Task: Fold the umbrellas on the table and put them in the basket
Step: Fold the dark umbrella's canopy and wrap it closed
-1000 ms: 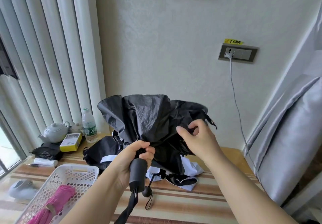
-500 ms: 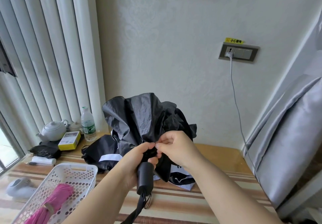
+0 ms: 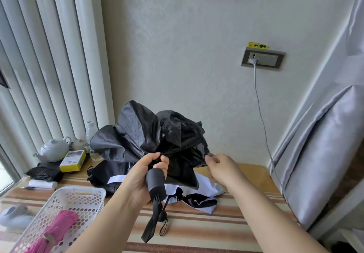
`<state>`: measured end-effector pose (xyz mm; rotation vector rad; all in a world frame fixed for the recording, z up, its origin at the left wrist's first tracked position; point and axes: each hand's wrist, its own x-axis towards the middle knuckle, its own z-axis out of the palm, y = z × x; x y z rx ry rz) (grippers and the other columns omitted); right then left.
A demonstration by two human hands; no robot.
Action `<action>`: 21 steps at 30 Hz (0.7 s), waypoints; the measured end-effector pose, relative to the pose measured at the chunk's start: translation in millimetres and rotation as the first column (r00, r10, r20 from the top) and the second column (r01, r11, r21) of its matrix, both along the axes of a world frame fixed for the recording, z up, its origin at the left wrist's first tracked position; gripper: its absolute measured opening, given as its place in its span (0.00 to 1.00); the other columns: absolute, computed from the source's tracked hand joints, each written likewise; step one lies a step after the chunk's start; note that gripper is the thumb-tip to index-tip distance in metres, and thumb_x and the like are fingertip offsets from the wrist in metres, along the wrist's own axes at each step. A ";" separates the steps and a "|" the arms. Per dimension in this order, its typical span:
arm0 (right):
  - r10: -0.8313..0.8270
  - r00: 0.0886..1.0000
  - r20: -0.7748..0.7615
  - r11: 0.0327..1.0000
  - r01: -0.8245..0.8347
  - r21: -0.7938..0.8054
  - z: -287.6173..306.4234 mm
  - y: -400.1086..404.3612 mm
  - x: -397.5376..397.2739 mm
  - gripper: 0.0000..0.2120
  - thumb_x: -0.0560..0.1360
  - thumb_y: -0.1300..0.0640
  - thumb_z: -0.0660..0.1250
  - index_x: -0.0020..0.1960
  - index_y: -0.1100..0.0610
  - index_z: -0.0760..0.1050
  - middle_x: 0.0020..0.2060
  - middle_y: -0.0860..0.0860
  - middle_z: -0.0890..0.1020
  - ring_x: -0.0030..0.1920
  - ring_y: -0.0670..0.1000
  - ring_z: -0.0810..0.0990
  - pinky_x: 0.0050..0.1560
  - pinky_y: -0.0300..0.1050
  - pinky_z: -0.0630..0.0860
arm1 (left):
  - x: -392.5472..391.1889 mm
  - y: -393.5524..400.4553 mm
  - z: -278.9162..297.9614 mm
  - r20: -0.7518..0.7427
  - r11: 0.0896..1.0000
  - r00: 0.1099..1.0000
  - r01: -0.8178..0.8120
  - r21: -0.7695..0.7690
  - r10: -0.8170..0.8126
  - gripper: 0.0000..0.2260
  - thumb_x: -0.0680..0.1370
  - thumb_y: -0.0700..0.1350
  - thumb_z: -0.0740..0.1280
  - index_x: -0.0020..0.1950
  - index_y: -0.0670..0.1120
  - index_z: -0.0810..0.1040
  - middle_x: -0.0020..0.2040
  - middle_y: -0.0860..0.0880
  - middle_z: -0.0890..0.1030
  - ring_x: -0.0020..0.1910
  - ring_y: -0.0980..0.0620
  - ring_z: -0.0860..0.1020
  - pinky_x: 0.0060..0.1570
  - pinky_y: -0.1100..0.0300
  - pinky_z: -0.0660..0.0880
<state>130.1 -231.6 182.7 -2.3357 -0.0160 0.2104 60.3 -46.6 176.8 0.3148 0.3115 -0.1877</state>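
Note:
A black umbrella (image 3: 149,134) is held up over the table, its canopy loose and crumpled. My left hand (image 3: 144,176) grips its black handle just below the canopy, with the strap hanging down. My right hand (image 3: 218,164) pinches a canopy edge on the right side. A black and white umbrella (image 3: 189,195) lies unfolded on the table behind. The white perforated basket (image 3: 78,193) stands at the lower left with a folded pink umbrella (image 3: 57,231) inside.
A white teapot (image 3: 54,149), a yellow box (image 3: 72,160), a water bottle (image 3: 91,134) and a black bag (image 3: 44,173) crowd the table's far left. A cable (image 3: 262,118) hangs from the wall socket. A grey covered piece of furniture (image 3: 325,154) stands at the right.
My right hand has left the handle area and moved out to the right, pulling a canopy edge with it. The canopy has spread wider.

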 end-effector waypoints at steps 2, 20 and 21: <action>0.023 1.000 -0.007 1.000 -0.023 -0.007 -7.2 6.3 6.4 0.19 0.81 0.52 0.59 0.57 0.68 0.75 0.47 0.63 0.82 0.50 0.63 0.81 0.42 0.44 0.72 | -0.3 -0.1 0.8 0.001 1.000 1.000 0.026 -0.002 -0.026 0.11 0.71 0.39 0.64 0.51 0.42 0.66 0.36 0.48 0.71 0.20 0.57 0.68 0.21 0.67 0.70; 0.139 0.976 -0.165 0.761 0.001 0.649 20.9 41.3 -23.5 0.07 0.73 0.69 0.70 0.40 0.60 0.76 0.33 0.53 0.80 0.30 0.43 0.79 0.30 0.31 0.73 | -8.2 -18.0 0.1 0.022 0.790 0.991 0.091 0.606 -0.131 0.08 0.77 0.44 0.63 0.48 0.39 0.77 0.37 0.46 0.79 0.36 0.49 0.78 0.40 0.55 0.75; 0.133 0.982 -0.136 0.787 -0.021 0.616 21.2 42.1 -24.9 0.07 0.72 0.68 0.71 0.40 0.59 0.76 0.32 0.52 0.79 0.29 0.43 0.78 0.29 0.30 0.72 | -8.6 -18.3 0.8 0.024 0.781 0.991 0.091 0.617 -0.134 0.09 0.77 0.44 0.63 0.48 0.39 0.78 0.38 0.45 0.80 0.38 0.48 0.78 0.43 0.54 0.75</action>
